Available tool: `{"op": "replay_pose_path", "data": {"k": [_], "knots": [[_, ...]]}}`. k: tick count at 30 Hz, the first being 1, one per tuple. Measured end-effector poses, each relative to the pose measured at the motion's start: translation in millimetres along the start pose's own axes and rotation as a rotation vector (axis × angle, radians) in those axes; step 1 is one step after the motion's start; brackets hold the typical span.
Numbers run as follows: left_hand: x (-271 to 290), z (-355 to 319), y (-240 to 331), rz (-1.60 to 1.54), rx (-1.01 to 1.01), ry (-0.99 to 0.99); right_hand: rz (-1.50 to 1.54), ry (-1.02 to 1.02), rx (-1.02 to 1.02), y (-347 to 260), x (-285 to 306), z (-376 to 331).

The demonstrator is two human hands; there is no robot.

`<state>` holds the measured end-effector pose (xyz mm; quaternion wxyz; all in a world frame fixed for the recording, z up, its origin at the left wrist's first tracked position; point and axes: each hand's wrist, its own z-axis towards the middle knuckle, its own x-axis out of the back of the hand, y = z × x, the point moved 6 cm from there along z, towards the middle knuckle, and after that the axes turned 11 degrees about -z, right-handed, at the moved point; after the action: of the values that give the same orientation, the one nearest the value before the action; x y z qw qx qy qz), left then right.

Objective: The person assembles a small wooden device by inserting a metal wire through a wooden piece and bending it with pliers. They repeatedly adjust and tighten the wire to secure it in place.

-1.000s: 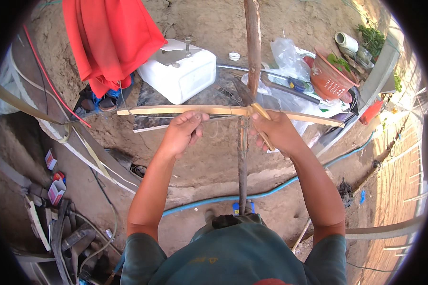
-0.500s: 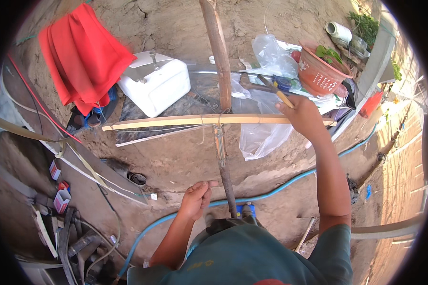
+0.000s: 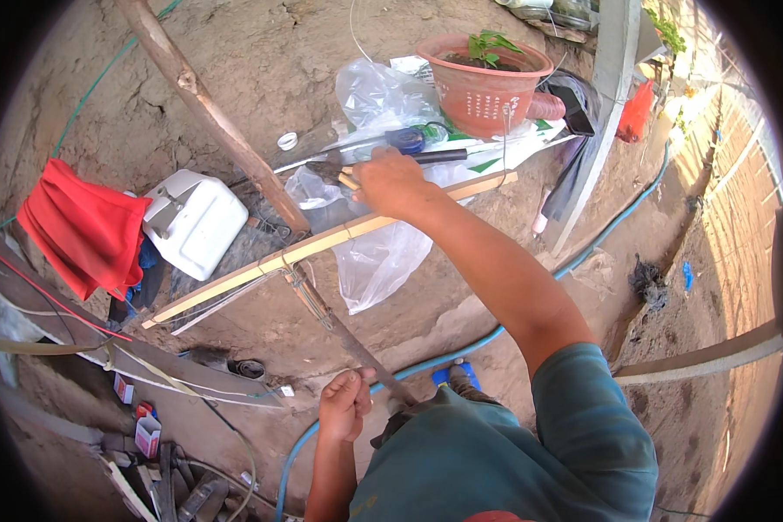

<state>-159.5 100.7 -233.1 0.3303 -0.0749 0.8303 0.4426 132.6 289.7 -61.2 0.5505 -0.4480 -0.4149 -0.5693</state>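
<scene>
Since the earlier frames the left hand [image 3: 344, 404] has left the pale bamboo slat [image 3: 322, 248] and dropped low to the dark upright stick [image 3: 339, 331], while the right hand [image 3: 390, 181] has travelled out along the slat toward the far end. The right hand is closed, fingers curled round a short pale wooden piece [image 3: 350, 180] whose end shows at the thumb side; it sits on or just above the slat, and contact cannot be told. The left hand is loosely curled at the lower end of the stick, thumb and fingers pinching it. The slat lies crosswise over the stick, bound to it at the crossing, with thin strings running below. Beyond it lie a clear plastic bag [image 3: 378, 261], a blue-handled tool [image 3: 404, 141], a terracotta-coloured plastic pot [image 3: 483, 91] and a white jerrycan [image 3: 196, 222]; a red cloth [image 3: 83, 226] hangs at the left. Risk, as a judgement: with only a light pinch on the stick and one hand far out, the slat may pivot about the binding, slacken the strings or snag the bag
</scene>
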Motion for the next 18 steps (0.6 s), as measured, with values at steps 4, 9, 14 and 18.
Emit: {"op": "replay_pose_path", "data": {"k": [4,9,14,18], "knots": [[-33,7,-5,-0.034,-0.018,-0.029,0.205,0.385,0.025,5,47,-51],[-78,26,-15,0.004,0.051,-0.087,0.733,0.052,0.128,4,31,-173],[-120,53,-34,0.118,0.156,-0.196,1.077,-0.265,0.025,29,-30,-235],[-144,68,-47,0.215,0.203,-0.233,1.335,-0.254,-0.040,51,-54,-253]]}}
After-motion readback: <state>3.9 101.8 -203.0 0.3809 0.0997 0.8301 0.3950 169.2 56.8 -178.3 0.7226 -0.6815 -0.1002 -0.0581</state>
